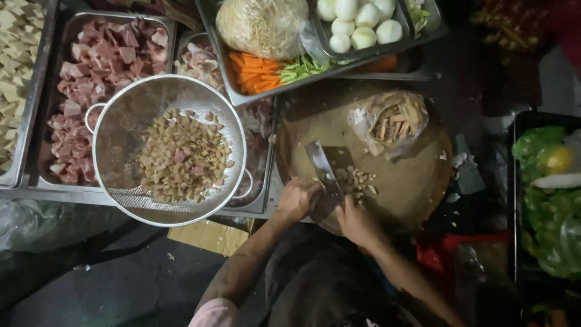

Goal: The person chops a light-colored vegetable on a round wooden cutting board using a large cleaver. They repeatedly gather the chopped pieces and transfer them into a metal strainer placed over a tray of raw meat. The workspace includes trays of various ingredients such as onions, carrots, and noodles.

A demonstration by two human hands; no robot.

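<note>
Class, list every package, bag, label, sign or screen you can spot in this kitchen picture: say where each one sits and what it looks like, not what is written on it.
Clear bag: on the round chopping board, open and crumpled, holding tan strips.
Noodle bag: in the top tray, rounded clear plastic over pale noodles.
No labels, signs or screens show.

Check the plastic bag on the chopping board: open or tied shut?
Open. The plastic bag lies on the round board with its mouth spread wide, and the tan strips inside show uncovered.
</note>
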